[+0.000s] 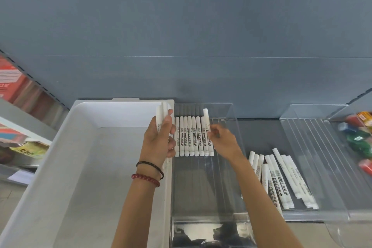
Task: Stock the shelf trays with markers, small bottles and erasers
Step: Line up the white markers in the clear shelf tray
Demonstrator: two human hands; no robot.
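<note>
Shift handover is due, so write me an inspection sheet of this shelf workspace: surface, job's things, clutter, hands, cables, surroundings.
Surface: dark grey shelf carrying a white bin, a middle clear tray and a right clear tray.
Job's things: row of white markers at the back of the middle clear tray; one raised marker at its right end; loose markers lying right of that tray; coloured small items, blurred, in the right clear tray.
Clutter: nothing seen.
Hands: left hand grips a bundle of markers; right hand at the raised marker, fingers blurred, grip unclear.
Cables: nothing seen.
Surroundings: blue-grey back panel; red packages on the shelf at left.
</note>
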